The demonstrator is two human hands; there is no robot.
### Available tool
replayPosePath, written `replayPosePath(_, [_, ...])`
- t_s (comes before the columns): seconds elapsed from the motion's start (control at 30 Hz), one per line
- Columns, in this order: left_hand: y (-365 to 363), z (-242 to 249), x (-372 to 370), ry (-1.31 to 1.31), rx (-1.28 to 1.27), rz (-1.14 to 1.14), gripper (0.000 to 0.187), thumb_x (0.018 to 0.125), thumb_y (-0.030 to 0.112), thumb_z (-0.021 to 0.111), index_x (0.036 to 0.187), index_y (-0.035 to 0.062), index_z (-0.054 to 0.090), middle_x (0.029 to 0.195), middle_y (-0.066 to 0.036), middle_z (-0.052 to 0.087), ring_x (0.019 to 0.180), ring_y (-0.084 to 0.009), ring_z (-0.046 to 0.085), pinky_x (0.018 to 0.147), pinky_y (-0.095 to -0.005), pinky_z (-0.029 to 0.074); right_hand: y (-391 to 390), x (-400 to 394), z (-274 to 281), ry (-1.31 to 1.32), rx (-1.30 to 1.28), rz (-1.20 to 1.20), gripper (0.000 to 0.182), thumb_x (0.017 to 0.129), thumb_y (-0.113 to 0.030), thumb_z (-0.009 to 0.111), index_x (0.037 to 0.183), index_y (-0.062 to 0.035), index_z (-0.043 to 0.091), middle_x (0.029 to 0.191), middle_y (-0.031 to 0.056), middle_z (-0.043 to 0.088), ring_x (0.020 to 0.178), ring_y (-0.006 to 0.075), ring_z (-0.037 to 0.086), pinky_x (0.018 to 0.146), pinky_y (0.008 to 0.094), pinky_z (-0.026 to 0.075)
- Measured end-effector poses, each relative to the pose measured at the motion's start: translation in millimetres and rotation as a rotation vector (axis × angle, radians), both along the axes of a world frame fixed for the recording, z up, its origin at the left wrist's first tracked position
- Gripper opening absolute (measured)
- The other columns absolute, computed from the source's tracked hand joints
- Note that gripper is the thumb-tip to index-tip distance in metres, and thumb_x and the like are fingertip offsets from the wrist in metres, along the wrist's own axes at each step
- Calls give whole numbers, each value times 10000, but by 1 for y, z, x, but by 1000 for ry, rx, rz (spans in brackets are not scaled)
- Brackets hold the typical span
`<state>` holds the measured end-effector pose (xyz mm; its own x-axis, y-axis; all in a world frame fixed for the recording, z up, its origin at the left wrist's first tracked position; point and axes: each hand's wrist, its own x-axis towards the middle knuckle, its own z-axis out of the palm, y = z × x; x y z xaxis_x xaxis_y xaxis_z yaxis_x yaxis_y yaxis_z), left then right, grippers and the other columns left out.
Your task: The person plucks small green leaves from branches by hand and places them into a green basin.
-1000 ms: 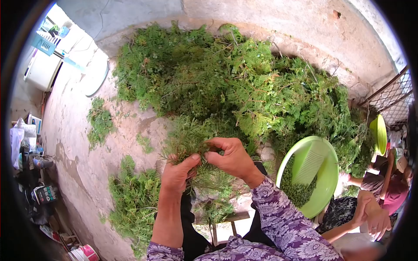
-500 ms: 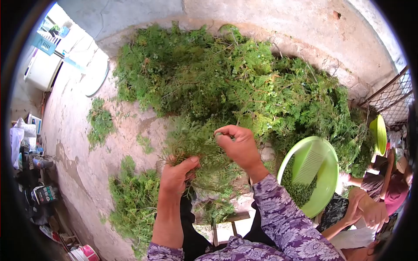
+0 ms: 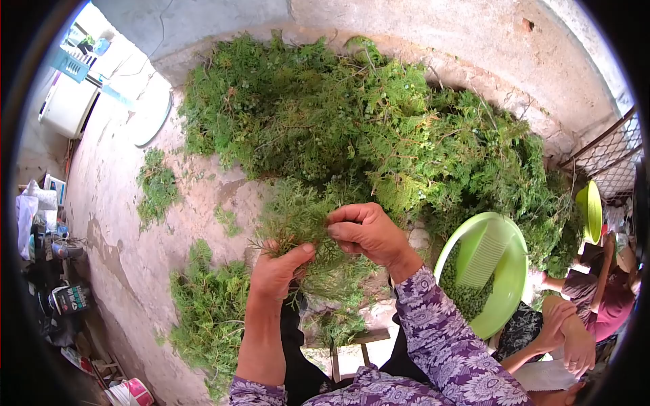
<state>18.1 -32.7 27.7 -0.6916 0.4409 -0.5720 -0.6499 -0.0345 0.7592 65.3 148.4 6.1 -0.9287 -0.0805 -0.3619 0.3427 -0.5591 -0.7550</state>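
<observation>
My left hand (image 3: 279,272) is closed around the stems of a feathery green conifer sprig (image 3: 294,211), its flat leaves fanning upward. At the sprig's right side, my right hand (image 3: 374,238) has thumb and forefinger pinched together; whatever lies between the fingertips is too small to make out. To the right of that hand, a lime-green basin (image 3: 518,284) with a ribbed washboard panel (image 3: 482,260) stands tilted. Small round green cones (image 3: 467,296) lie heaped in its lower part.
A big pile of conifer branches (image 3: 291,115) lies along the wall (image 3: 433,27). Smaller heaps (image 3: 210,298) rest on the floor at left. Another person's hands (image 3: 569,331) are at lower right, near a second green basin (image 3: 590,213). Household items stand along the left edge.
My right hand has come slightly down and left against the sprig; a small green bit earlier visible at its fingertips no longer shows. My left hand keeps its hold. The other person's hands shifted slightly.
</observation>
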Motion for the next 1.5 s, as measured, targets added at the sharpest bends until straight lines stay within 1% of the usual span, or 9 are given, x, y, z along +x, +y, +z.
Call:
replayPosePath(0.27, [2, -4, 1, 32, -14, -24, 228, 729, 67, 665, 947, 62, 597, 773, 8, 598, 642, -76, 532, 530, -218, 405, -3, 3, 6, 28, 132, -6, 144, 732, -65, 652, 854, -1, 613, 654, -30, 535, 527, 25, 463, 462, 165, 383])
replayPosePath(0.53, [8, -10, 2, 119, -16, -16, 231, 725, 62, 663, 948, 51, 605, 799, -3, 611, 637, -73, 528, 527, -209, 409, -8, 3, -7, 235, 645, -108, 119, 724, -86, 648, 809, -7, 620, 648, -33, 550, 518, 18, 469, 460, 164, 377])
replayPosePath(0.57, [8, -8, 2, 131, -7, 3, 235, 719, 60, 666, 946, 52, 607, 803, -8, 615, 638, -74, 532, 522, -211, 412, -6, 3, -5, 235, 646, -108, 119, 724, -86, 648, 809, -7, 620, 648, -33, 550, 518, 18, 469, 460, 164, 377])
replayPosePath(0.63, [7, 0, 2, 101, -28, 34, 234, 712, 54, 669, 938, 54, 606, 796, -12, 616, 624, -75, 531, 508, -213, 409, 2, 2, 2, 2, 265, -183, 96, 733, -85, 634, 781, -2, 634, 648, -10, 572, 510, 28, 484, 454, 163, 393])
replayPosePath(0.8, [-1, 1, -2, 19, -35, 66, 230, 694, 45, 677, 910, 57, 599, 755, -18, 606, 561, -70, 505, 458, -205, 375, 11, 2, -3, 57, 226, -288, 93, 771, -96, 611, 826, -21, 617, 645, -4, 564, 501, 44, 502, 429, 158, 392])
replayPosePath(0.87, [-3, -3, -3, 9, 7, 35, 229, 690, 55, 683, 899, 56, 591, 724, -14, 591, 518, -60, 468, 431, -194, 339, 8, 1, 4, -23, -68, -186, 89, 791, -97, 588, 845, -28, 603, 661, -2, 561, 512, 47, 510, 423, 161, 388])
replayPosePath(0.97, [-4, -3, -3, 12, -9, -12, 241, 694, 76, 686, 912, 54, 587, 714, -8, 581, 505, -52, 449, 423, -191, 325, 9, 2, 4, -53, -147, -92, 98, 797, -94, 569, 862, -26, 598, 675, -1, 558, 523, 47, 511, 422, 163, 379])
replayPosePath(1.07, [-3, -1, -2, 33, 15, 9, 235, 699, 94, 685, 911, 56, 591, 706, -2, 578, 498, -48, 443, 421, -191, 322, 5, 1, 1, -21, 60, 19, 112, 793, -83, 559, 879, -25, 601, 674, -8, 551, 523, 49, 508, 435, 162, 377])
replayPosePath(1.5, [-8, -8, -4, 50, 86, -98, 237, 701, 116, 698, 917, 65, 616, 659, 27, 565, 489, -43, 445, 414, -193, 317, -9, 4, 2, 101, 142, 162, 144, 768, -121, 606, 865, -15, 616, 655, -35, 536, 556, 30, 461, 490, 179, 375])
